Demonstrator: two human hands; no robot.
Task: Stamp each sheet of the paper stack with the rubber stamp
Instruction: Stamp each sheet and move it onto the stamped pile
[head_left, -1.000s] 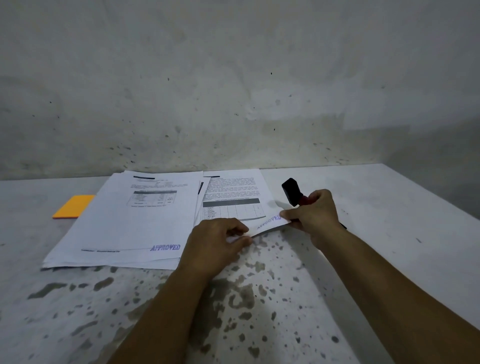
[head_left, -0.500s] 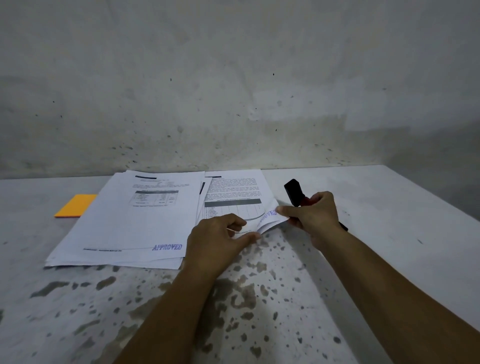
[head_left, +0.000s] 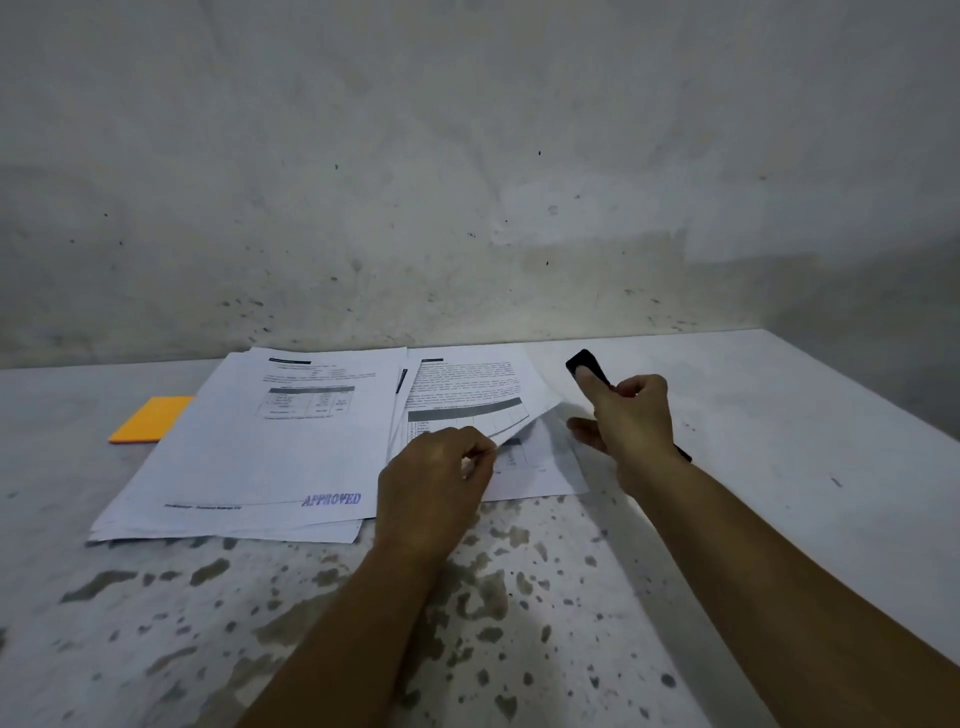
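Left hand (head_left: 434, 475) pinches the near corner of the top printed white sheet (head_left: 470, 397), curling it up off the right paper stack (head_left: 540, 467). Right hand (head_left: 631, 415), just right of that stack, grips the black rubber stamp (head_left: 586, 364), long axis slanting up and away-left. Stamped pile (head_left: 270, 441) lies left of the stack.
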